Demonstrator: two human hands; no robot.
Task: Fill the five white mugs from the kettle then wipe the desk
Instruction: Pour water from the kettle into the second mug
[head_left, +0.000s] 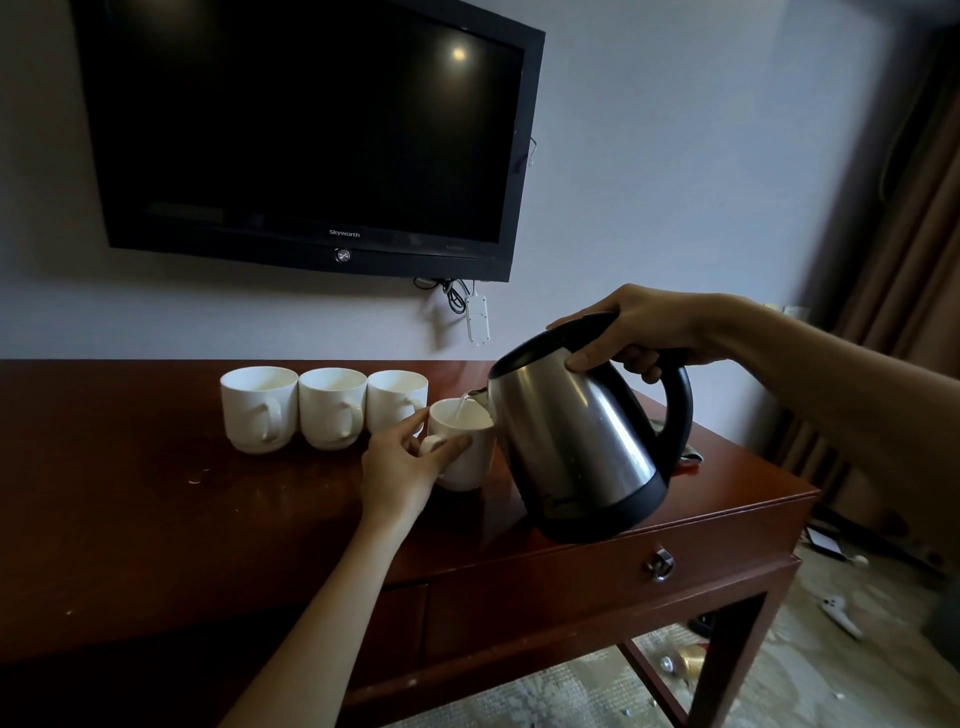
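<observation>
My right hand (641, 332) grips the black handle of a steel kettle (576, 431), tilted left above the desk's right part. A thin stream of water runs from its spout into a white mug (467, 457). My left hand (402, 467) holds that mug at its handle side, thumb and fingers round it. Three more white mugs stand in a row behind: one on the left (258, 408), one in the middle (332, 408), one on the right (396, 400). A fifth mug is not visible.
The dark wooden desk (156, 519) has a drawer with a metal pull (660, 564) at the front right. A black television (311, 135) hangs on the wall above. A white power strip (477, 317) dangles below it. Small items lie on the floor at right.
</observation>
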